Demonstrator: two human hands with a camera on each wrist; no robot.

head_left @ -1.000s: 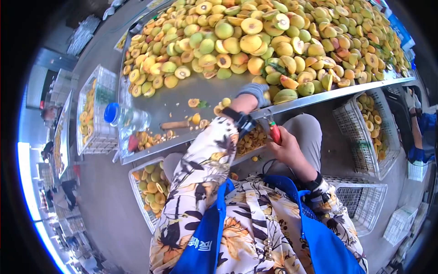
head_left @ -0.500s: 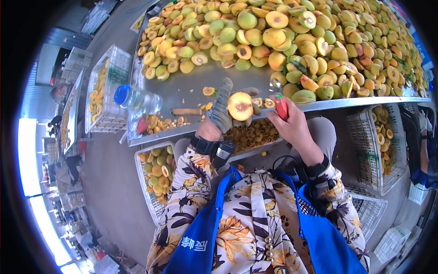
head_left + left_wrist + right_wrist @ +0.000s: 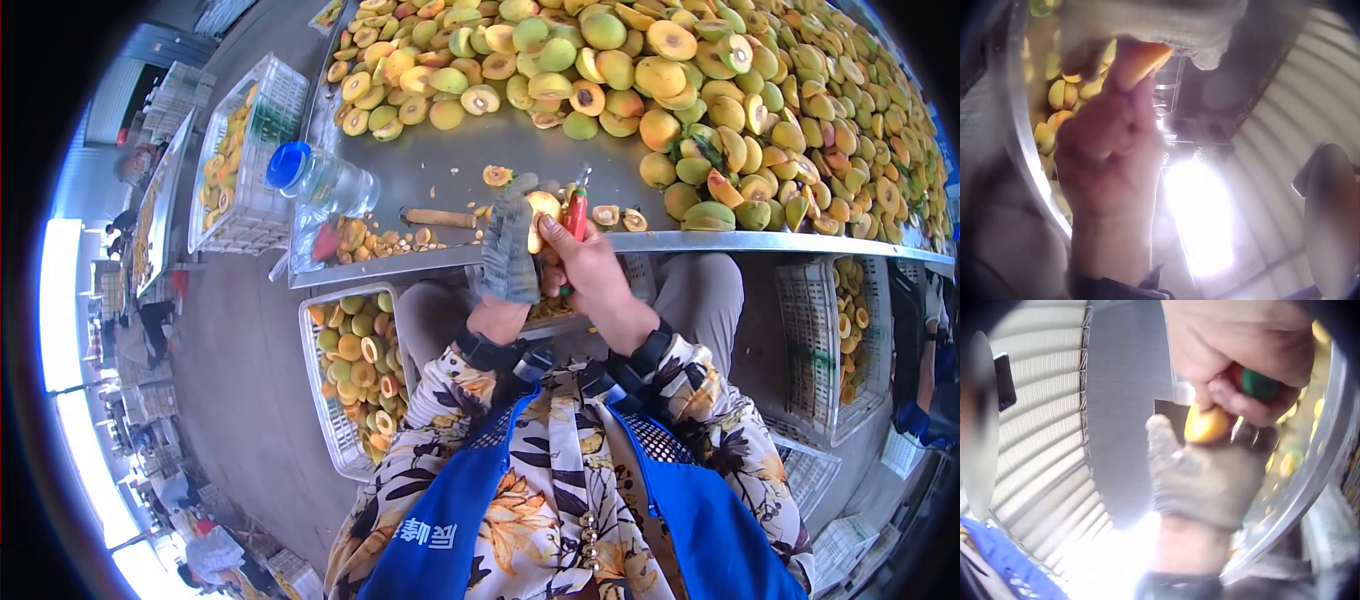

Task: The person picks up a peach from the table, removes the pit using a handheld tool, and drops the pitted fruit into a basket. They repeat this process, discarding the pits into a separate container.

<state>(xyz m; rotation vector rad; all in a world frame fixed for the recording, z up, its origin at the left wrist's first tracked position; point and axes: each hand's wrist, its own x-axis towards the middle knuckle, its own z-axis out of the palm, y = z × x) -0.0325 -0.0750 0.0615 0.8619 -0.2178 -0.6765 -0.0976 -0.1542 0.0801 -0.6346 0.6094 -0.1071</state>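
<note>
Far left, a white crate (image 3: 268,150) of fruit, beside the metal surface (image 3: 400,165). On the surface, a clear bottle (image 3: 338,182), blue-lidded and tilted; next, a brown handle-like rod (image 3: 438,218), lying flat. Left hand (image 3: 510,250): gloved, blurred, bearing the fruit piece (image 3: 543,218) against its palm side — whether its fingers curl round it, cannot tell. The fruit piece: yellow, between both hands above the surface's near edge, touched by a bare digit. Right hand (image 3: 598,275): ungloved, gripping the red-handled tool (image 3: 577,213), metal tip pointing away from the body. Right of these, small cut pieces (image 3: 620,217) on the surface, then the large fruit pile (image 3: 740,125). Handling note, by judgement: seat the piece firmly in the glove, steady it lightly without bruising — and keep the tip clear of both thumbs.
</note>
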